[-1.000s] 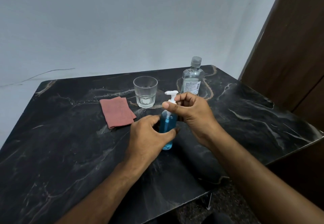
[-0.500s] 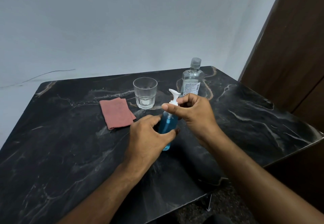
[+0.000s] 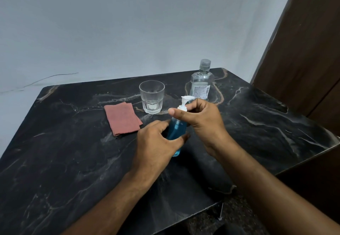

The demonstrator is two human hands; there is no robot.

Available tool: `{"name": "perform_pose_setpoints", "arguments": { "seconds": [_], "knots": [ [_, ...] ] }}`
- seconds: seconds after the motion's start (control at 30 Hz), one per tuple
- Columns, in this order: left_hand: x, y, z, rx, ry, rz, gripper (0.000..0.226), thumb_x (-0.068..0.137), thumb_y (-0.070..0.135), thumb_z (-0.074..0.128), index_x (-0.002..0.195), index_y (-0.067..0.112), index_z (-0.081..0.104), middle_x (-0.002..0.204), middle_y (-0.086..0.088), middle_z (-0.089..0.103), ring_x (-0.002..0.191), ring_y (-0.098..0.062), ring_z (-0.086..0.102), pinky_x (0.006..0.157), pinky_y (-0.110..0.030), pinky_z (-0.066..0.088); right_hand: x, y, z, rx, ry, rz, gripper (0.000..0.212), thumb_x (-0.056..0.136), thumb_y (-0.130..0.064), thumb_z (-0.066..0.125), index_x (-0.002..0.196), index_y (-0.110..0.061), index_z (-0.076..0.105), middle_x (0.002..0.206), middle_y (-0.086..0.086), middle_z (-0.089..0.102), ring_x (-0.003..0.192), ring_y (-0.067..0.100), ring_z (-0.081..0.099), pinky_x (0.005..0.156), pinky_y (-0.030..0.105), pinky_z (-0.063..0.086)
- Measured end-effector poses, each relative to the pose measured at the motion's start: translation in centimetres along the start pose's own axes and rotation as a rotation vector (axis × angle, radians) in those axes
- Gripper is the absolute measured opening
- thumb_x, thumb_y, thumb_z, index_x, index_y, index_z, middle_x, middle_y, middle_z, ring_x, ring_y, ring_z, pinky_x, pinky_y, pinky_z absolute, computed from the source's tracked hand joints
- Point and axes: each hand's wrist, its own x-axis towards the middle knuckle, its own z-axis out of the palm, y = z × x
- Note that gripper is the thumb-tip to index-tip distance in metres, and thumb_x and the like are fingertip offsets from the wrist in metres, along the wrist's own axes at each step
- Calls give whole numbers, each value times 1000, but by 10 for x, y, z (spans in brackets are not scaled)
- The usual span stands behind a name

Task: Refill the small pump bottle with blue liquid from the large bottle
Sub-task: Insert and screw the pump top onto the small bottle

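The small pump bottle (image 3: 177, 130), filled with blue liquid, stands upright on the black marble table (image 3: 73, 161). My left hand (image 3: 158, 142) wraps around its body. My right hand (image 3: 200, 118) pinches the white pump head (image 3: 184, 104) at its collar, with the nozzle pointing right. Behind them the large bottle (image 3: 201, 82) stands capped; it looks clear and holds almost no liquid. The lower part of the pump bottle is hidden by my left hand.
An empty glass tumbler (image 3: 152, 96) stands just behind the pump bottle. A folded pink cloth (image 3: 122, 117) lies to its left. The table's right edge drops off next to a brown wooden door (image 3: 303, 50); a grey wall is behind.
The white pump head has turned under my right fingers, its nozzle swinging round to point right. My left hand has kept its hold on the bottle's body.
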Motion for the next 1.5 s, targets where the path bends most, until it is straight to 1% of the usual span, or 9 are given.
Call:
{"name": "perform_pose_setpoints", "arguments": {
  "seconds": [0.2, 0.37, 0.53, 0.7, 0.87, 1.07, 1.3, 1.4, 1.5],
  "knots": [
    [0, -1, 1, -27, 4, -23, 33, 62, 53, 87, 72, 24, 72, 63, 13, 61, 59, 0, 57, 52, -9, 41, 0, 7, 11, -3, 83, -6, 47, 61, -16, 95, 78, -14, 51, 68, 3, 56, 65, 14, 58, 59, 24, 51],
    [2, -2, -1, -70, 1, -48, 39, 63, 56, 88, 92, 30, 80, 74, 18, 73, 69, 4, 68, 58, -7, 48, 1, 6, 0, 39, -133, 51, 73, 59, -21, 92, 121, -12, 56, 115, 12, 68, 98, 21, 67, 88, 36, 56],
    [3, -2, -1, -56, 19, -44, 34, 64, 49, 92, 89, 28, 80, 70, 13, 69, 65, -2, 65, 55, -11, 47, 7, 1, -19, 242, -370, 55, 34, 82, 1, 61, 114, 1, 70, 128, 25, 65, 101, 29, 66, 84, 38, 57],
    [1, 0, -2, -51, -8, -35, 37, 65, 51, 90, 90, 26, 80, 74, 12, 71, 69, -6, 68, 60, -26, 57, 17, 3, -27, 284, -404, 18, 19, 83, 9, 66, 100, 4, 73, 111, 20, 74, 108, 32, 71, 94, 39, 58],
    [1, 1, -4, -53, -18, -32, 36, 66, 50, 90, 88, 23, 79, 73, 9, 70, 67, -9, 67, 59, -32, 58, 24, 8, -21, 251, -377, 56, 37, 69, 3, 77, 106, 3, 72, 91, 6, 76, 87, 17, 72, 81, 27, 59],
    [-1, 0, -4, -36, -8, -46, 35, 65, 48, 91, 84, 22, 79, 72, 8, 70, 66, -10, 66, 58, -33, 57, 25, 6, -18, 154, -412, 45, 29, 69, -6, 79, 99, -4, 78, 103, 5, 78, 97, 12, 71, 86, 23, 56],
    [0, 2, -3, -54, -24, -91, 32, 67, 41, 93, 91, 24, 80, 77, 9, 72, 69, -7, 68, 62, -33, 59, 23, 6, -11, -52, -208, -5, 56, 55, -21, 90, 89, 16, 66, 60, -4, 56, 69, 14, 62, 70, 21, 56],
    [0, 3, -4, -64, -14, -95, 32, 67, 40, 93, 91, 23, 81, 77, 8, 73, 69, -9, 69, 64, -35, 59, 19, 6, -7, -61, -208, -3, 28, 60, -14, 92, 68, -5, 67, 63, 3, 49, 68, 19, 55, 63, 21, 54],
    [-2, 5, -4, -39, 12, -69, 29, 66, 41, 93, 82, 21, 79, 69, 8, 68, 61, -10, 64, 55, -24, 53, 18, 5, -5, -86, -154, -24, 42, 63, -13, 93, 80, 12, 64, 62, 6, 52, 62, 18, 51, 56, 20, 49]
  ]
}}
